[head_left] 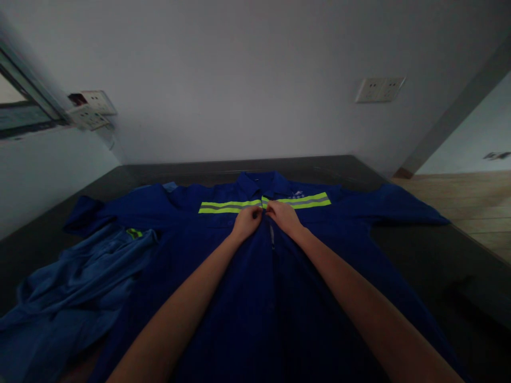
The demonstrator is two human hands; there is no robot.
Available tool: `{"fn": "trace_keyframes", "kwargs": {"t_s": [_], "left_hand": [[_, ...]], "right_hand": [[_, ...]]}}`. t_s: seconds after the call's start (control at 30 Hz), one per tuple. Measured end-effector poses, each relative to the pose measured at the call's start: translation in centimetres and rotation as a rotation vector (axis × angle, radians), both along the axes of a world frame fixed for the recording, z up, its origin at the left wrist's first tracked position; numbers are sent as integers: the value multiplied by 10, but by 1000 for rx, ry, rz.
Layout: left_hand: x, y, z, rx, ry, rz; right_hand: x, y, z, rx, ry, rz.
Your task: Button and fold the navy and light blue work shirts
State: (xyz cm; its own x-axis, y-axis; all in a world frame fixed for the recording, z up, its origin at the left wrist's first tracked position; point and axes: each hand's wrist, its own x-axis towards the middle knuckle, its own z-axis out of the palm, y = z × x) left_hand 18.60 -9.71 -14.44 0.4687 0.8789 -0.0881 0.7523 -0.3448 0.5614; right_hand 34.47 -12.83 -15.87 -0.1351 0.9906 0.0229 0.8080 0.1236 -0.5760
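A dark blue work jacket (231, 266) lies spread front side up, its collar (263, 183) at the far end and both sleeves stretched out sideways. A yellow-green reflective stripe (225, 207) with a grey middle runs across its chest. At the front opening, just below the collar, my left hand (246, 222) pinches the left edge of the jacket. Close beside it, my right hand (284, 217) pinches the other edge at the stripe. Fingers on both hands are closed, and the exact bit of fastening between them is hidden.
Under the jacket is a dark table (335, 165) against a pale wall. A crumpled lighter blue garment (88, 276) lies at the left, partly under the jacket's sleeve. Wall sockets (380, 90) sit at the right, with more sockets (91, 109) at the left. Wooden flooring (471, 202) shows beyond the right edge.
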Motion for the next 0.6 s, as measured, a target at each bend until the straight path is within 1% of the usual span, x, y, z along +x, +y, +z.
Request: {"fn": "trace_keyframes", "kwargs": {"t_s": [0.17, 0.27, 0.37, 0.43, 0.53, 0.6], "left_hand": [[1, -2, 2, -11, -23, 36], [3, -3, 4, 16, -41, 70], [5, -5, 9, 92, 43, 121], [8, -5, 13, 111, 128, 128], [13, -4, 17, 75, 217, 112], [16, -4, 16, 46, 229, 107]], "right_hand": [[1, -1, -2, 28, -2, -6], [2, -1, -4, 51, 9, -12], [2, -1, -5, 101, 27, -25], [2, -2, -5, 142, 38, -36], [1, -3, -5, 197, 38, -41], [-1, -4, -4, 224, 42, -39]]}}
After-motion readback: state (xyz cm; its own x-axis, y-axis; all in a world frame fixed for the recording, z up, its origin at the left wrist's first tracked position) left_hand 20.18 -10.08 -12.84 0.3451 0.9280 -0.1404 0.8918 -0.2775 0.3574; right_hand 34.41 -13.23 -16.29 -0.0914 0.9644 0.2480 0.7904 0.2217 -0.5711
